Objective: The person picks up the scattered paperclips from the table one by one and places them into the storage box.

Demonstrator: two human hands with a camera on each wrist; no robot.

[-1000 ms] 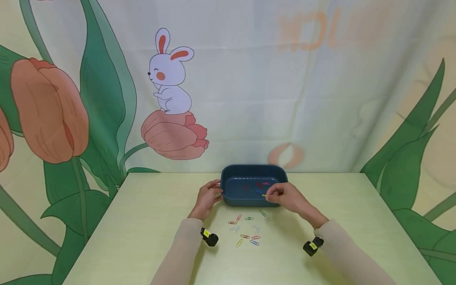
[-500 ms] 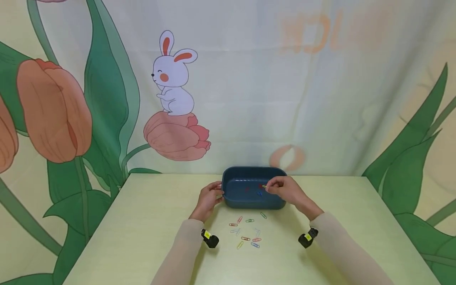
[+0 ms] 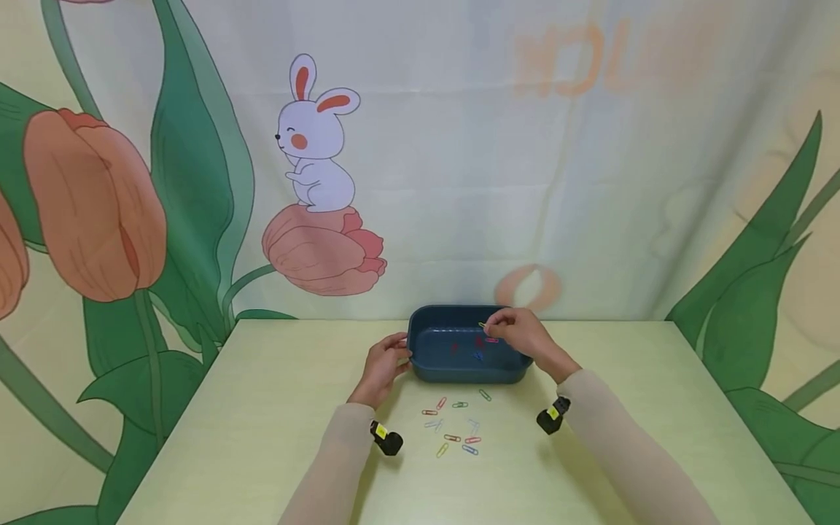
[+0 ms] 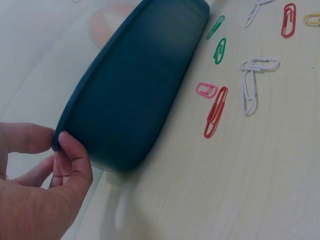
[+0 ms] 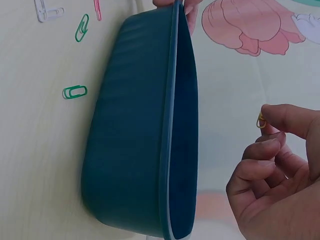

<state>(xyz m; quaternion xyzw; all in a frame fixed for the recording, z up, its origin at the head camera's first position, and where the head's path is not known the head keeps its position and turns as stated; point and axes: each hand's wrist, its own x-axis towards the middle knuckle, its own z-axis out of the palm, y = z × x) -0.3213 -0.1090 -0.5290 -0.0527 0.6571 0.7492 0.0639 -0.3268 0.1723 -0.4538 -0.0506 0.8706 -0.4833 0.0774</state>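
Observation:
A dark blue plastic bin (image 3: 469, 373) stands at the back of the table. My left hand (image 3: 382, 367) pinches its left rim between thumb and fingers, as the left wrist view also shows. Above the bin's right side, my right hand (image 3: 521, 334) pinches a yellow paper clip (image 5: 260, 120) between thumb and forefinger. Inside the bin lie a pink paper clip (image 3: 492, 340), something blue (image 3: 477, 356) and small red pieces (image 3: 479, 342). In front of it, several loose paper clips are spread out, among them a green one (image 3: 485, 395), a red one (image 4: 216, 112) and white ones (image 4: 249, 92).
The pale table (image 3: 295, 408) ends behind the bin at a hanging cloth (image 3: 446, 182) printed with tulips and a rabbit. Further paper clips, one yellow (image 3: 442, 450) and one blue (image 3: 469, 450), lie nearest to me.
My right hand has lifted and moved farther back over the bin with the yellow paper clip. The blue piece stays in the bin. My left hand keeps its grip on the rim.

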